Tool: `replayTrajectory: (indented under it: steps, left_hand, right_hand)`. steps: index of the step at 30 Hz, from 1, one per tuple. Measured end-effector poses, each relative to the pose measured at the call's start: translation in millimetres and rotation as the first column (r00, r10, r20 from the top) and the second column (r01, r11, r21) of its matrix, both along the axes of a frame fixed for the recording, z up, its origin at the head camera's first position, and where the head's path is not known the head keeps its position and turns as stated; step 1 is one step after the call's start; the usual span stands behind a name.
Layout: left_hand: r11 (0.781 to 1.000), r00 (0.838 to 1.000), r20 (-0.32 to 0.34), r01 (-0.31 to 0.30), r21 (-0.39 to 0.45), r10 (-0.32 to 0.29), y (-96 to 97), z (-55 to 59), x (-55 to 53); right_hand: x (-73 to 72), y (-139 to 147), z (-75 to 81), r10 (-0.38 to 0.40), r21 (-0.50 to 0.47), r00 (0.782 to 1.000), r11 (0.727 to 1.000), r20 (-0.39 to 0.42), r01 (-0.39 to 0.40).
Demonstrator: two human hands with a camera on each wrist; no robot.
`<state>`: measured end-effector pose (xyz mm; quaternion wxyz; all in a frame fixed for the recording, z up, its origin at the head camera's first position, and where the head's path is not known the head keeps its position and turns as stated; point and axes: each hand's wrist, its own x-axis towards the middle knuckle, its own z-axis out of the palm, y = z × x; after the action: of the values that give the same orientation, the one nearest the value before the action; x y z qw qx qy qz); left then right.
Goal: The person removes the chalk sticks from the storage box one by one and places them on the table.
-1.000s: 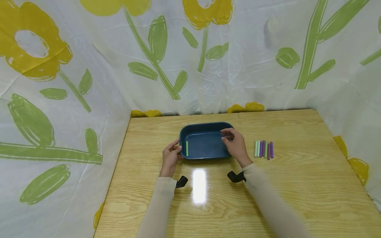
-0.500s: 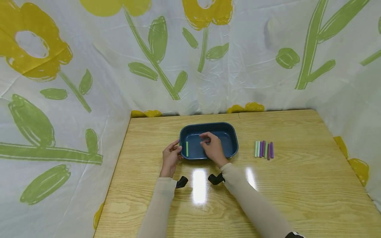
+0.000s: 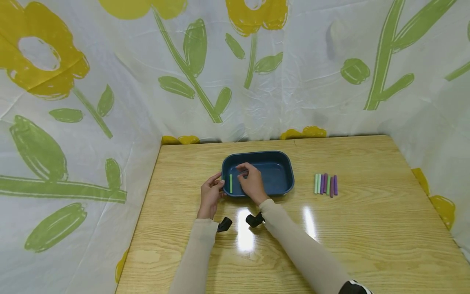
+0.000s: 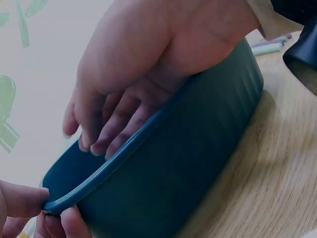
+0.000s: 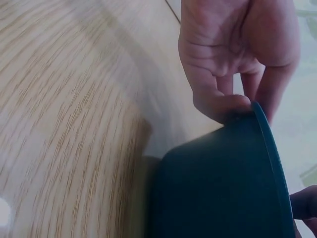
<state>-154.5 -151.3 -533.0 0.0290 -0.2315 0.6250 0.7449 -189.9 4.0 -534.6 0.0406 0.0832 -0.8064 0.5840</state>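
A dark blue rectangular tray stands on the table, with one green chalk stick lying at its left end. My left hand grips the tray's left end, and both wrist views show its thumb and fingers pinching the rim. My right hand reaches over the front rim into the tray, just right of the green stick. Its fingers are loosely bent, with a gap between thumb and index finger; I see nothing held there. In the left wrist view that right hand dips its fingertips behind the tray's side wall.
Several chalk sticks in pale green, green and purple lie side by side on the wooden table, right of the tray. A floral cloth hangs behind and at both sides. Each wrist carries a black camera mount.
My right hand has moved left across the tray, from its right end to beside the green chalk stick. The left hand, the tray and the chalk sticks have not moved.
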Motion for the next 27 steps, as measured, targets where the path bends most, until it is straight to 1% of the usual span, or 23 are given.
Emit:
replayTrajectory:
  steps: [5, 8, 13, 16, 20, 27]
  left_hand:
    - [1.0, 1.0, -0.003, 0.0, 0.008, 0.0, 0.6, 0.2, -1.0]
    - [1.0, 1.0, -0.004, -0.005, 0.007, 0.005, 0.8, 1.2, -1.1]
    - [1.0, 1.0, -0.011, -0.007, 0.013, 0.007, 1.5, -0.2, -1.5]
    - [1.0, 1.0, -0.008, -0.009, 0.008, 0.009, 1.6, -0.2, -1.4]
    - [1.0, 1.0, -0.004, -0.012, 0.001, 0.012, 1.6, 0.8, -1.5]
    - [1.0, 1.0, -0.009, -0.013, 0.007, 0.013, 1.2, -0.3, -1.1]
  right_hand:
    - [-4.2, -9, -2.4, -0.014, 0.031, 1.0, 0.999, 0.01, 0.013]
    - [-5.8, -15, -2.2, -0.016, 0.029, 1.0, 0.999, 0.025, 0.016]
    - [-6.4, -22, -1.4, -0.01, 0.051, 0.997, 0.999, 0.077, 0.007]
    - [-6.7, -26, -0.6, -0.01, 0.091, 0.994, 0.996, 0.112, 0.0]
    - [-8.3, -28, -0.5, -0.001, 0.145, 0.989, 0.989, 0.151, -0.021]
    - [-12.0, -25, -2.6, 0.049, 0.206, 0.979, 0.974, 0.2, -0.091]
